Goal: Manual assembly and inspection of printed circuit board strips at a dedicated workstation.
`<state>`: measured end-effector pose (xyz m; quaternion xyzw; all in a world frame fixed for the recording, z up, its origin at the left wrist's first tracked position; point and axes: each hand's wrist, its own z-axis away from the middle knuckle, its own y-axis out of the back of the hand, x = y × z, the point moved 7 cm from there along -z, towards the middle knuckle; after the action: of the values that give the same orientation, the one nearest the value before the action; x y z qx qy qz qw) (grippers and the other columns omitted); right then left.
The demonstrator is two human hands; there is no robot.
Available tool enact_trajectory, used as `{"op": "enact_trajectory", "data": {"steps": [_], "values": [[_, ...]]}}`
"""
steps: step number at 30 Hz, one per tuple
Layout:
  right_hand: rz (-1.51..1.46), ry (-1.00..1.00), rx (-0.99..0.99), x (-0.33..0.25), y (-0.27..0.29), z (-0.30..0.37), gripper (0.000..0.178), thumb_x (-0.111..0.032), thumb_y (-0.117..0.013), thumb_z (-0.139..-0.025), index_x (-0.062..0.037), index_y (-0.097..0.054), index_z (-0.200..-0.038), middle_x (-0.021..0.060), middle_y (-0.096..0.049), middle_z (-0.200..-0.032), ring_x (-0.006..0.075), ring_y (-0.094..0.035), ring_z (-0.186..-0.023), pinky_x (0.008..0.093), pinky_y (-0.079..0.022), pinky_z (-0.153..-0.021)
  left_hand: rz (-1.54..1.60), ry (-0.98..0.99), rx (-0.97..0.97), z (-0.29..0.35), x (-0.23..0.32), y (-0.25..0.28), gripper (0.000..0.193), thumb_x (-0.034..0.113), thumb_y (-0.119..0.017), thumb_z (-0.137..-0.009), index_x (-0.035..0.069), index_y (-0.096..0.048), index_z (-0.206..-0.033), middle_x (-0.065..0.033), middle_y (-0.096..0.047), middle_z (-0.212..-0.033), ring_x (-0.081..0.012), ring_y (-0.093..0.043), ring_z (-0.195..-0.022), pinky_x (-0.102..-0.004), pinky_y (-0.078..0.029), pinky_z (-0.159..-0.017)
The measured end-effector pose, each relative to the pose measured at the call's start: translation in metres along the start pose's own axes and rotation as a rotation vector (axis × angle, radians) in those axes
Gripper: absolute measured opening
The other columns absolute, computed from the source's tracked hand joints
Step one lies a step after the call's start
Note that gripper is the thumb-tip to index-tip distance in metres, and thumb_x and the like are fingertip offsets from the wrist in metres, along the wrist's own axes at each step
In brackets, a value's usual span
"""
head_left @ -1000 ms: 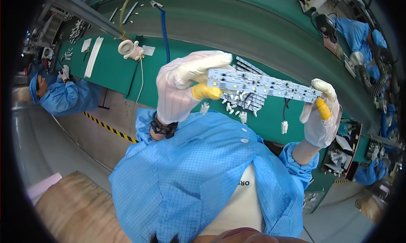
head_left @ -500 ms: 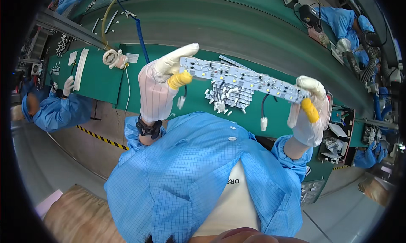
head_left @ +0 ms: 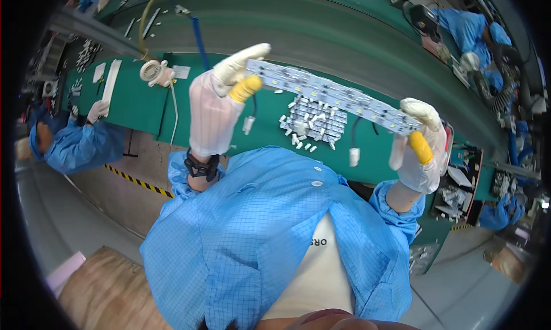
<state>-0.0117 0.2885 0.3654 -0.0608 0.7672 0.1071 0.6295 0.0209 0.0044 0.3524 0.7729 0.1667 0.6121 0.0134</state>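
A long white LED circuit board (head_left: 327, 92) is held up over the green bench, slanting down to the right. My left hand (head_left: 232, 80), in a white glove with a yellow thumb cover, pinches its left end. The other end is gripped by my right hand (head_left: 422, 129), gloved the same way. From the board hang dark wires with white plug connectors; one connector (head_left: 248, 124) dangles near my left hand, another connector (head_left: 354, 156) left of my right. Below the board, a stack of similar strips (head_left: 321, 119) lies on the bench with small white connectors scattered over it.
A small fan (head_left: 154, 73) stands on the bench at the left, with a blue coiled hose (head_left: 199, 43) beside it. Co-workers in blue smocks sit at far left (head_left: 86, 146) and upper right (head_left: 465, 34). An open box (head_left: 459, 181) of parts is at the right.
The board's left end has risen slightly, and my left hand with it. More of the stack of strips below shows now. Both hands keep their grip.
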Motion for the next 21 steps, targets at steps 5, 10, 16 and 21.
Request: {"op": "enact_trajectory", "data": {"steps": [5,10,16,21], "values": [[-0.138,-0.021,-0.129,0.001,-0.010,0.004,0.057,-0.036,-0.066,-0.077,0.0087,-0.053,-0.108,0.0177,-0.056,-0.108,0.0190,-0.058,-0.092,0.0283,-0.044,-0.080,-0.102,0.005,-0.047,-0.007,-0.015,-0.001,0.053,0.034,-0.060,-0.086,-0.003,-0.051,-0.122,-0.0100,-0.065,-0.099,-0.0104,-0.059,-0.084,-0.0221,-0.043,-0.079],[-0.171,-0.022,-0.051,0.015,-0.003,-0.011,0.066,-0.045,-0.062,-0.080,0.0090,-0.048,-0.115,0.0111,-0.060,-0.080,0.0131,-0.054,-0.047,0.0204,-0.041,-0.047,0.386,-0.003,-0.125,0.001,-0.017,-0.011,0.063,0.034,-0.064,-0.084,-0.009,-0.043,-0.125,-0.0137,-0.067,-0.086,-0.0155,-0.063,-0.086,-0.0267,-0.045,-0.085],[-0.169,0.054,-0.064,0.028,0.001,-0.018,0.044,-0.037,-0.050,-0.091,0.0033,-0.054,-0.109,0.0075,-0.059,-0.068,0.0124,-0.056,-0.053,0.0212,-0.044,-0.053,0.521,0.027,-0.179,0.004,-0.027,-0.020,0.038,0.030,-0.059,-0.087,-0.006,-0.059,-0.100,-0.0179,-0.067,-0.092,-0.0205,-0.065,-0.084,-0.0297,-0.050,-0.080],[-0.132,-0.072,-0.031,0.045,0.008,-0.012,0.049,-0.047,-0.050,-0.089,0.0013,-0.053,-0.097,0.0043,-0.055,-0.069,0.0091,-0.048,-0.048,0.0189,-0.038,-0.046,0.230,0.012,-0.008,0.007,-0.021,-0.015,0.033,0.026,-0.055,-0.090,-0.004,-0.061,-0.102,-0.0118,-0.067,-0.091,-0.0140,-0.064,-0.084,-0.0245,-0.049,-0.076]]}}
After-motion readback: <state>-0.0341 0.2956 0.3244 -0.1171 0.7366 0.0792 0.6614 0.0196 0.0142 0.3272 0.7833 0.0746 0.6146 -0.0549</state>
